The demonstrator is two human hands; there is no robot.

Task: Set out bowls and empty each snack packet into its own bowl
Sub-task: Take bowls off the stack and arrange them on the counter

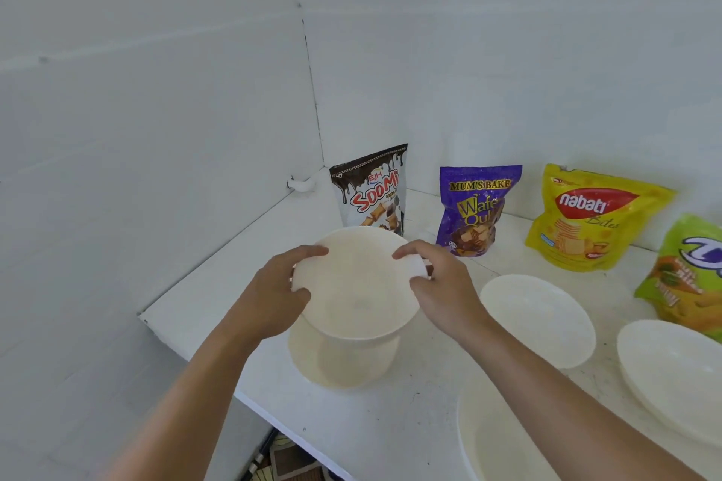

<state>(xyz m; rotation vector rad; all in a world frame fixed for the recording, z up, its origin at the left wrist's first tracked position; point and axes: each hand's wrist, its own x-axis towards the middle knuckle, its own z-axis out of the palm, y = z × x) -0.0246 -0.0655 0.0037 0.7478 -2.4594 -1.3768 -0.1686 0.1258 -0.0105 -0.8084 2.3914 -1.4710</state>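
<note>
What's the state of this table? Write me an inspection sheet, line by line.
Surface: white table, faintly scuffed.
Job's things: held bowl above a second bowl; third bowl to their right; stack of bowls at the right edge; front bowl cut off below; none shows food. Brown-and-white packet, purple packet, yellow packet and green packet stand behind.
Clutter: nothing seen.
Hands: left hand and right hand grip the held bowl's rim.
Cables: nothing seen.
Surroundings: white walls meet in a corner; dark items under the table edge, unclear.
</note>
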